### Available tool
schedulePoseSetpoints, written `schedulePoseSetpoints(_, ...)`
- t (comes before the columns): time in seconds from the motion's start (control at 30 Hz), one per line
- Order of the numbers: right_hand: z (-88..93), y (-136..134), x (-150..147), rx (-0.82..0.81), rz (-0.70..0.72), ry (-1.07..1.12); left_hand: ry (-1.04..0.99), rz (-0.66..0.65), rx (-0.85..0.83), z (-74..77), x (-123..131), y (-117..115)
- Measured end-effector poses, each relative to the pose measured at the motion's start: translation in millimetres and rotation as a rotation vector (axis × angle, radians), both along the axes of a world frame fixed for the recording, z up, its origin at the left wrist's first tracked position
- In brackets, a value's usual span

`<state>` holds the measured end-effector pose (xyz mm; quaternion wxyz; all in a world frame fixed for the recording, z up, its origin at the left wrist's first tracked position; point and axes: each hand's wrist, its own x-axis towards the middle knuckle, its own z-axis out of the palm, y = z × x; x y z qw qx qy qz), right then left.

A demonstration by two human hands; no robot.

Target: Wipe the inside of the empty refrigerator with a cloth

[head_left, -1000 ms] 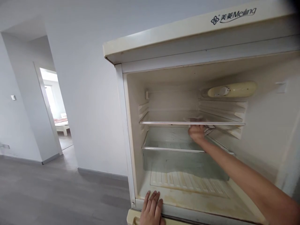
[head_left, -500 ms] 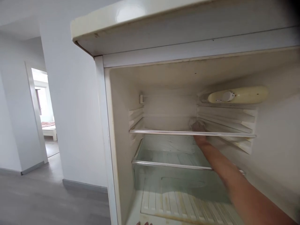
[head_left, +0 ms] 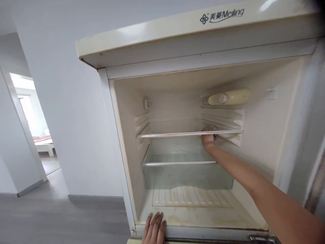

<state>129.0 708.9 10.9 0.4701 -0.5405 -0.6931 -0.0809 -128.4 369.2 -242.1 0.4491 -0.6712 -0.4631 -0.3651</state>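
Observation:
An open cream fridge (head_left: 165, 32) stands before me, its inside bare and stained. My right hand (head_left: 208, 138) reaches deep in and is closed around the front edge of the upper glass shelf (head_left: 172, 134), near its right end. My left hand (head_left: 154, 229) lies flat with fingers stretched out on the fridge's bottom front lip (head_left: 203, 232). Below the upper shelf sits a second glass shelf (head_left: 177, 163) over a clear drawer (head_left: 188, 176). A yellowish thermostat housing (head_left: 230, 97) is fixed to the right inner wall.
The fridge door edge (head_left: 312, 135) is at the far right. A white wall (head_left: 63, 101) runs to the left of the fridge, with a doorway (head_left: 27, 118) into a room with a bed. The floor (head_left: 63, 220) is grey wood.
The view dipped close to the fridge and came back up, so my left hand shows again on the bottom lip. My right hand stays at the upper shelf's front edge.

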Motion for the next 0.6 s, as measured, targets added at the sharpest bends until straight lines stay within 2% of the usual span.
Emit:
schedulePoseSetpoints(0.13, 0.0, -31.5, 10.1, -0.062, -0.107, -0.162, 0.122, 0.003, -0.202, 20.0, -1.6, -17.5)
schedulePoseSetpoints(0.2, 1.4, -47.8, 14.5, -0.105, -0.228, -0.404, 0.114, 0.016, -0.259, 26.1, 1.2, -24.2)
schedulePoseSetpoints(0.3, 6.6, -70.2, 18.7, -0.146, -0.395, -0.735, 0.022, -0.014, -0.238, 29.8, 7.2, -29.2)
schedulePoseSetpoints(0.47, 23.8, -95.3, 17.3, -0.197, -0.448, -0.733, -0.024, -0.041, -0.246, 30.7, 12.1, -30.0)
schedulePoseSetpoints(0.6, 38.7, -106.7, 10.4, -0.284, -0.454, -0.602, -0.076, -0.055, -0.235, 30.0, 13.4, -29.5)
